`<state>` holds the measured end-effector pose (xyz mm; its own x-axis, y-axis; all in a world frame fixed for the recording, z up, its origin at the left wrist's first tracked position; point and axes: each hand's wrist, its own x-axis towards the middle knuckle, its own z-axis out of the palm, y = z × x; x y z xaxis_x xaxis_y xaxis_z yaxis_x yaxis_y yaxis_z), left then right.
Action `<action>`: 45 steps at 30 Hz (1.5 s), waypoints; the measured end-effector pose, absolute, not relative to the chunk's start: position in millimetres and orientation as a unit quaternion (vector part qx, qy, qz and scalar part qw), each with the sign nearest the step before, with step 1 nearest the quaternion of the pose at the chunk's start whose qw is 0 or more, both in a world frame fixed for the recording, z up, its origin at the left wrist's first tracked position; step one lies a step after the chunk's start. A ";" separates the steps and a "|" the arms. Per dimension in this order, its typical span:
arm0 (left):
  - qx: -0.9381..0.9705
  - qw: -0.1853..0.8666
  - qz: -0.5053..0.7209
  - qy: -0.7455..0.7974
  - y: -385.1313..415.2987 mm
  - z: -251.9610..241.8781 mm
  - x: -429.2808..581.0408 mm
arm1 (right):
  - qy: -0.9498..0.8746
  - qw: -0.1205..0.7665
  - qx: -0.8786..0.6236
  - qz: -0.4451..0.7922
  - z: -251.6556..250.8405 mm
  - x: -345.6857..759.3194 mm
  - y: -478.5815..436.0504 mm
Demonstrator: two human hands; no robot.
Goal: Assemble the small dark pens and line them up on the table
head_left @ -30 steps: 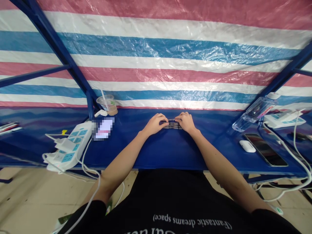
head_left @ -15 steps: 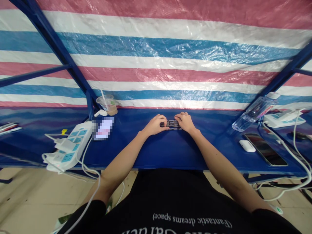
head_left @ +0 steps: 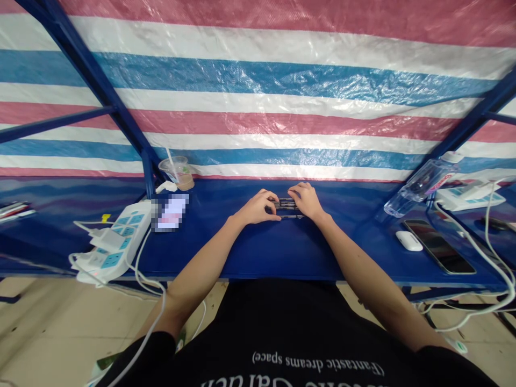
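Note:
Several thin dark pens (head_left: 287,203) lie side by side on the blue table (head_left: 278,250), their lengths running left to right. My left hand (head_left: 260,207) curls around their left ends, fingers at the far side and thumb at the near side. At the right ends, my right hand (head_left: 306,200) bends its fingers over them, hiding those tips. One pen (head_left: 292,216) lies slightly nearer to me than the bunch, with a strip of blue showing between. My left thumb is at its left end.
On the left are a plastic cup with a straw (head_left: 179,173), a blurred-out phone (head_left: 171,213) and a power strip (head_left: 121,242) with cables. To the right stand a water bottle (head_left: 421,185), a white earphone case (head_left: 409,241), a dark phone (head_left: 439,246) and another power strip (head_left: 470,196).
The nearest pen has come slightly toward me, away from the others, and my left thumb has shifted down with it. My right hand has barely moved.

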<state>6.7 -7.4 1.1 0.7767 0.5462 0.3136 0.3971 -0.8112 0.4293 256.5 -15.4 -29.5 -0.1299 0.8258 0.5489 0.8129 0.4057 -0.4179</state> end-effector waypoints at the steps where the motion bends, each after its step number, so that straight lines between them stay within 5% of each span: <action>1: 0.928 0.171 0.217 0.249 -7.8 1.0 6.8 | -0.754 0.384 -0.533 0.007 -27.3 255.7 -16.9; 16: 0.903 0.127 0.292 0.289 -8.8 5.7 10.0 | -0.873 0.257 -0.415 0.026 -12.1 233.3 -41.3; 45: 0.858 0.130 0.360 0.342 -7.3 7.6 8.9 | -0.813 0.377 -0.444 -0.015 -3.9 240.0 -41.3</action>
